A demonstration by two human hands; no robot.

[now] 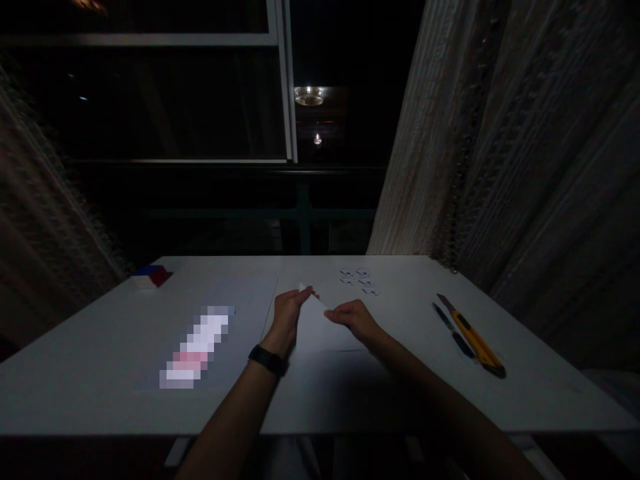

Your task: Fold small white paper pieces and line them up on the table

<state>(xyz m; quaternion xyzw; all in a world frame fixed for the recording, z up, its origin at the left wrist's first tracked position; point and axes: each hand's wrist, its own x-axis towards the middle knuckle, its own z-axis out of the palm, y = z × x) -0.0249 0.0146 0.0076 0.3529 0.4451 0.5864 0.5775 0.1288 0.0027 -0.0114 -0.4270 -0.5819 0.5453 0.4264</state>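
Observation:
A sheet of white paper (pixel 315 330) is held up over the middle of the table, its upper edge slanting between my hands. My left hand (pixel 287 313), with a dark watch (pixel 269 360) on the wrist, pinches the paper near its upper left corner. My right hand (pixel 355 317) is closed on the slanted edge, thumb and finger together. Just beyond the right hand lie several small paper pieces (pixel 357 281) with dark marks, too small to read.
On the right lie a yellow utility knife (pixel 473 337) and a dark pen (pixel 455 332). At left, a pixelated bright patch covers part of a large white sheet (pixel 243 320). A blue, red and white block (pixel 150 277) sits at the far left. A window and curtains (pixel 415 133) stand behind the white table (pixel 100 373).

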